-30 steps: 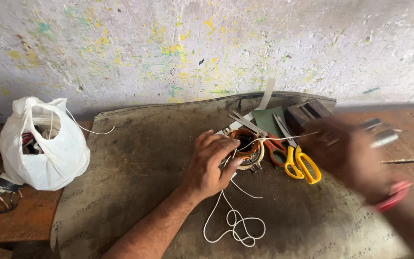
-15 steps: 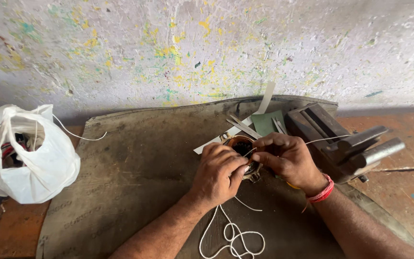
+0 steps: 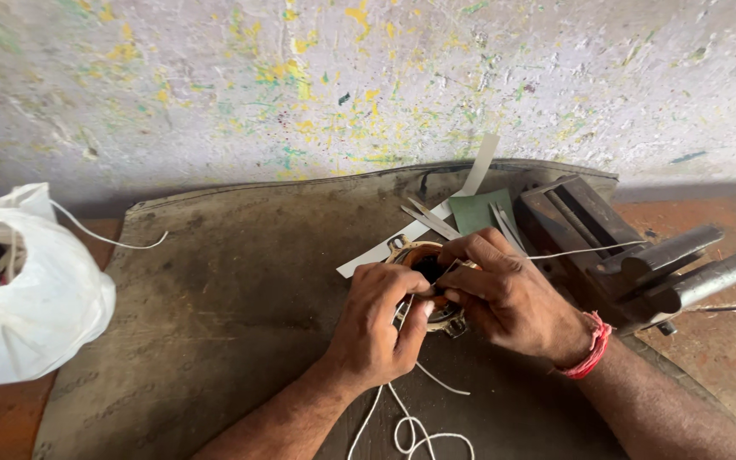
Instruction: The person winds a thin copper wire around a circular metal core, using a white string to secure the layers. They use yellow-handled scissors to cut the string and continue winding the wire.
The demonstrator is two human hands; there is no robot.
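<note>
Round, copper-wound motor stator (image 3: 423,260) clamped between left hand (image 3: 376,328) and right hand (image 3: 508,294), fingertips meeting over its bore; white cord (image 3: 411,422) coiled below wrists; grey steel vise (image 3: 632,255) just right.

Item under work: a small round motor stator (image 3: 423,260) — a ring with copper-brown windings around a dark central bore and a pale outer rim with a small lug at its upper left. It lies flat on the dark mat, bore facing up, near the mat's middle. Much of its lower and right portions is covered, so its full outline cannot be confirmed.

White cord (image 3: 402,417) — thin and slack; it runs down from the stator and gathers in loose loops at the near edge of the mat. A further taut white strand (image 3: 585,250) extends from the stator toward the right.
</note>
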